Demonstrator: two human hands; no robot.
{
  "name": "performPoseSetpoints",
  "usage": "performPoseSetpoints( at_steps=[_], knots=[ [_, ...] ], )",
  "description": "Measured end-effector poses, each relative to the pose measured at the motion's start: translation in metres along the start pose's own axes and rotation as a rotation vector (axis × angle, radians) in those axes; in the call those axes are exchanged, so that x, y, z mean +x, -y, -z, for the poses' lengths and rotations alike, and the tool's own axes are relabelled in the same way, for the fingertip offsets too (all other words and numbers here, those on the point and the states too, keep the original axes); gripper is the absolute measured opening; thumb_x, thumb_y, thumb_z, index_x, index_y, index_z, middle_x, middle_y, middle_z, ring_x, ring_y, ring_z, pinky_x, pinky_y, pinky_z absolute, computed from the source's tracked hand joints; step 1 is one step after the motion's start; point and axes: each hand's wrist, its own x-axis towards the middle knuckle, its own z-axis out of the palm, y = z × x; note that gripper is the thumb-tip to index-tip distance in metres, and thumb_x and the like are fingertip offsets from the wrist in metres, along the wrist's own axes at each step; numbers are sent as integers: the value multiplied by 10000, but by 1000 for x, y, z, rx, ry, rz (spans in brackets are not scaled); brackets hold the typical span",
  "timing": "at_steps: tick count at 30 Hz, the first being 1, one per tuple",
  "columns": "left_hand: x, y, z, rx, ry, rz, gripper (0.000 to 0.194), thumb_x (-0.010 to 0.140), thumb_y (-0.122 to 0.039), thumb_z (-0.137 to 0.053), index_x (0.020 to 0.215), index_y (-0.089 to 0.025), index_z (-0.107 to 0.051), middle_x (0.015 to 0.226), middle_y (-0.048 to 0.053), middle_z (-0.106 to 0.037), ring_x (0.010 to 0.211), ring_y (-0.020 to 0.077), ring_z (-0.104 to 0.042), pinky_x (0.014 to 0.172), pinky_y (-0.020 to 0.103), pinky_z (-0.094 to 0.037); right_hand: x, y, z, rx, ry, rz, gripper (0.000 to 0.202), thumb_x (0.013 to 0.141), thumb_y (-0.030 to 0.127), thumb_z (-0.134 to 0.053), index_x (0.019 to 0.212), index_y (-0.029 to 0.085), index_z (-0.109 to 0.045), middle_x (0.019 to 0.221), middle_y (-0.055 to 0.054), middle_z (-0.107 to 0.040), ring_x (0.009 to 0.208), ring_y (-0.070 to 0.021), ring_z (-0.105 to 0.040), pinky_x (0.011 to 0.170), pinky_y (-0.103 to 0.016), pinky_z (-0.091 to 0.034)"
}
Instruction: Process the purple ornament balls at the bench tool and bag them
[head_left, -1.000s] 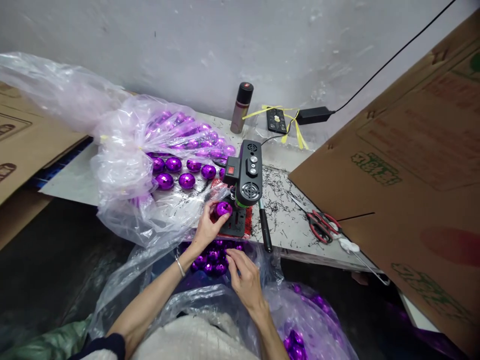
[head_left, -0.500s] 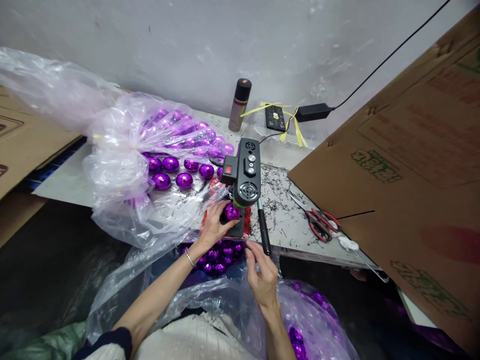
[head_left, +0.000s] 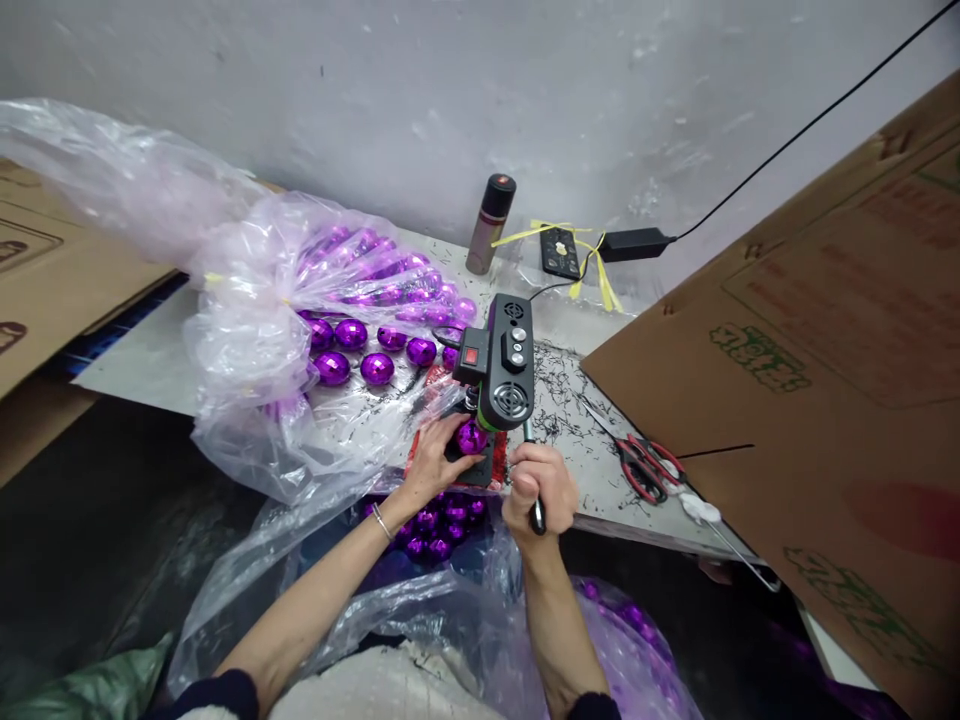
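The left hand [head_left: 433, 458] is right in at the black press [head_left: 511, 365], thumb and fingers closed around one purple ball [head_left: 471, 437], and that ball is over the press's base plate [head_left: 480, 472], tucked close by the machine's upper part; whether the two touch, it's too tight to tell! The right hand [head_left: 541, 488] is at the right side of the press, fingers wrapped round the lever [head_left: 537, 518], its black end poking out below the fist. Left of the press, more purple balls [head_left: 377, 369] on the table [head_left: 589, 475], and a bulging clear bag [head_left: 247, 340] beyond them. Below the press, past the table edge, a glinting heap of balls [head_left: 439, 530]. Behind the press stands a dark-capped bottle [head_left: 491, 225]. Right of the press, black shavings [head_left: 551, 400], then red-and-black scissors [head_left: 641, 470], then the big cardboard box [head_left: 825, 400].
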Motion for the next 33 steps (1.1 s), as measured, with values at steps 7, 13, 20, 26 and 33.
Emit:
performPoseSetpoints(
  at_steps=[7, 13, 20, 26, 33],
  knots=[
    [1, 0, -3, -22, -21, 0, 593, 850, -520, -875, 1355, -247, -727, 1378, 145, -766, 1333, 371, -685, 1178, 554, -489, -19, -2, -26, -1, -117, 0, 320, 1114, 304, -346, 823, 283, -478, 712, 8, -566, 587, -163, -528, 637, -359, -448],
    [1, -2, -2, -33, -19, -14, 582, 874, -529, -852, 1362, -240, -721, 1365, 159, -764, 1327, 375, -688, 1170, 567, -495, -28, -3, -31, 37, -162, -53, 313, 1112, 288, -338, 823, 284, -457, 667, 21, -508, 601, -176, -546, 651, -366, -431],
    [1, 1, -4, -17, -35, -10, 600, 859, -571, -854, 1343, -236, -736, 1359, 157, -772, 1324, 368, -694, 1163, 557, -507, -34, -8, -34, 38, -179, -58, 302, 1103, 287, -339, 830, 286, -468, 672, 22, -507, 609, -181, -543, 656, -375, -448],
    [2, 6, -7, -40, -39, -31, 595, 850, -526, -873, 1345, -230, -730, 1370, 161, -767, 1324, 371, -695, 1170, 564, -505, -32, -6, -34, 28, -184, -69, 358, 1122, 305, -326, 793, 276, -463, 685, 18, -510, 624, -166, -541, 667, -368, -474],
    [2, 4, -7, -28, -10, -55, 602, 854, -475, -886, 1375, -228, -711, 1389, 169, -753, 1344, 378, -687, 1184, 591, -494, -28, -5, -36, 98, -220, -46, 374, 1118, 227, -346, 769, 257, -478, 720, 16, -538, 630, -149, -535, 675, -348, -470]
  ],
)
